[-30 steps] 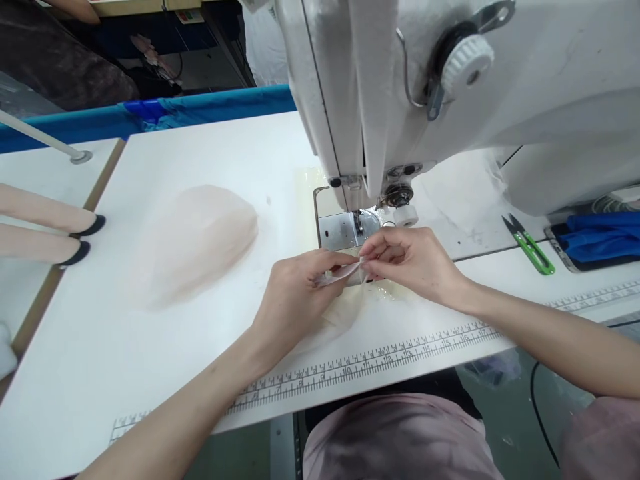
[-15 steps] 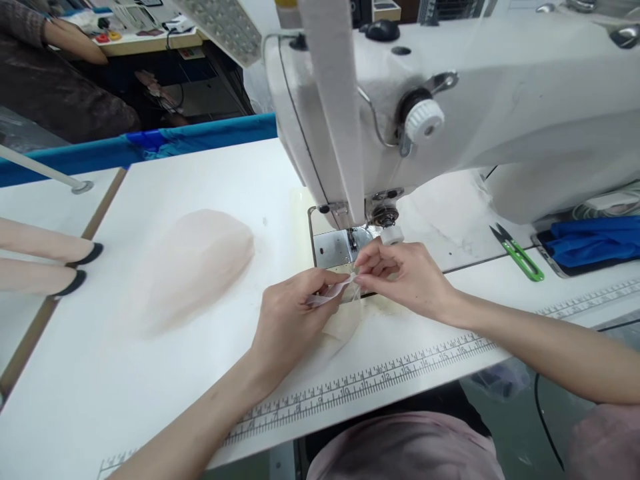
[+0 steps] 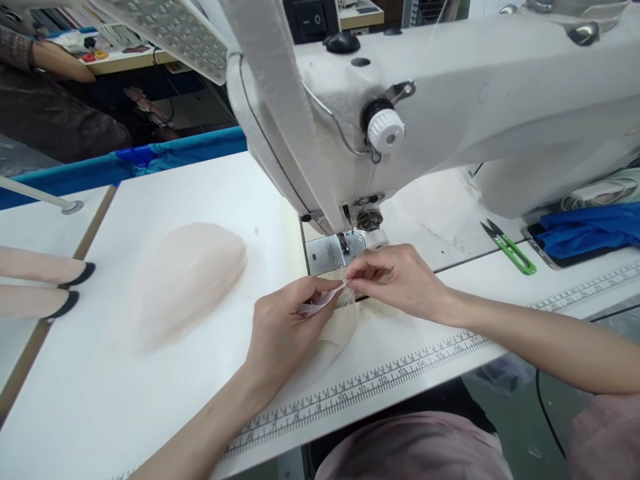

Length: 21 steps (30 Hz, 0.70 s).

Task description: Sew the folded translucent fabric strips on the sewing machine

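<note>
A thin, sheer white fabric piece is pinched between both my hands, in front of the needle area of the white sewing machine. My left hand grips a folded part of it between thumb and fingers. With thumb and fingertips, my right hand pinches the fabric's edge close to the left fingertips. Just behind the hands lie the metal needle plate and the presser foot. A sheer pale pink fabric piece rests on the table to the left.
Green thread snips lie at the right, beside a phone under blue cloth. A ruler strip runs along the front edge. Two pale, dark-tipped tubular pieces lie far left. Another person's arm shows at the back.
The view has shifted, so the machine sits further left in the picture. Both hands keep their pinch on the sheer fabric, with little change in their pose.
</note>
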Each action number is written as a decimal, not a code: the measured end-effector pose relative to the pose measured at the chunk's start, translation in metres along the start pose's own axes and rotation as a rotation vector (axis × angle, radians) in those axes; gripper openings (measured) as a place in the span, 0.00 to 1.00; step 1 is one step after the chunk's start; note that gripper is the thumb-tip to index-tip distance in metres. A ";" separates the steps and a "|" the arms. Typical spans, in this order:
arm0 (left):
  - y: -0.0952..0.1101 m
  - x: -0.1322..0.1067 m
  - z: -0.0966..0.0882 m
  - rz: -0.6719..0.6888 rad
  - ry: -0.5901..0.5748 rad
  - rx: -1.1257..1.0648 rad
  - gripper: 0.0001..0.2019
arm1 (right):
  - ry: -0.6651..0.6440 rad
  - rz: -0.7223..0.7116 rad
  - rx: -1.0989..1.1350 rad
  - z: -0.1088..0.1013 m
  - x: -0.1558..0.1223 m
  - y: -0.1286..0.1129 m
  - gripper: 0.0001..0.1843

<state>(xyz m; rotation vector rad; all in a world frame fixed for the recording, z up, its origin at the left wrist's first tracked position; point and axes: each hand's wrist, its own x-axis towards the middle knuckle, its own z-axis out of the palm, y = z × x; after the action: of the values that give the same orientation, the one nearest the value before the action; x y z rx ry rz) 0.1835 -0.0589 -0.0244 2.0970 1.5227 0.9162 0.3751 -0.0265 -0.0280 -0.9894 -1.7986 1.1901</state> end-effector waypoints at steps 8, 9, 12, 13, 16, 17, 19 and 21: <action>0.003 0.005 -0.002 -0.047 -0.098 -0.035 0.08 | 0.016 -0.097 -0.103 0.001 -0.002 -0.002 0.06; 0.003 0.005 -0.002 -0.046 -0.099 -0.046 0.08 | 0.015 -0.093 -0.099 0.002 -0.002 -0.002 0.06; 0.001 0.005 -0.003 -0.047 -0.083 -0.058 0.07 | 0.026 -0.059 -0.087 0.002 -0.003 -0.003 0.07; 0.000 0.004 -0.003 -0.047 -0.068 -0.053 0.06 | 0.029 -0.049 -0.086 0.003 -0.003 -0.003 0.07; -0.001 0.003 -0.002 -0.028 -0.007 -0.012 0.05 | 0.037 -0.037 -0.065 0.002 -0.003 -0.003 0.05; -0.001 0.002 -0.002 -0.018 0.010 0.002 0.05 | 0.036 -0.041 -0.057 0.002 -0.003 -0.003 0.04; -0.001 0.001 -0.001 -0.001 0.034 0.018 0.04 | 0.031 -0.050 -0.048 0.001 -0.002 -0.003 0.04; -0.001 0.000 0.000 0.015 0.051 0.023 0.05 | 0.025 -0.059 -0.050 0.001 -0.002 -0.004 0.05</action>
<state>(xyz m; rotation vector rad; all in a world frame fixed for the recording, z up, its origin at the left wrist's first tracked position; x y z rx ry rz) 0.1829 -0.0586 -0.0253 2.1191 1.5518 0.9692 0.3747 -0.0298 -0.0251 -0.9686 -1.8329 1.0967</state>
